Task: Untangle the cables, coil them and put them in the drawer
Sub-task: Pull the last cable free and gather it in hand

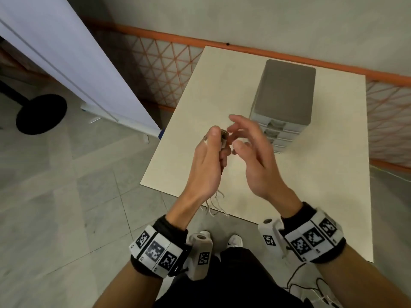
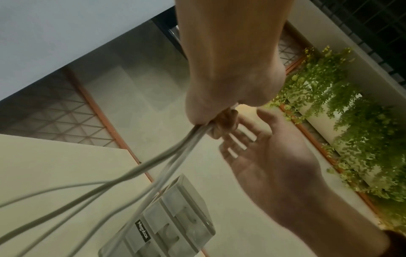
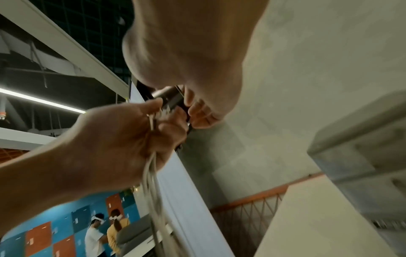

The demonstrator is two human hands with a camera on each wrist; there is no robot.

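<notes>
Left hand (image 1: 208, 161) is raised above the near edge of the tabletop (image 1: 200, 94), fingers curled round a bundle of white cables (image 2: 167, 156); loose strands hang below the fist. Right hand (image 1: 255, 156) is just beside it, fingers spread and relaxed, holding nothing; contact with the bundle cannot be told. Grey drawer unit (image 1: 287, 90) stands further back right, drawers closed.

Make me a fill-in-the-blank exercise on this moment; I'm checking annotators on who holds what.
1. The white cables are gripped by the ____ hand.
2. The right hand has its fingers ____ and holds nothing.
3. The grey drawer unit stands on the ____.
4. All its visible drawers are ____.

Missing words: left; spread; table; closed
</notes>
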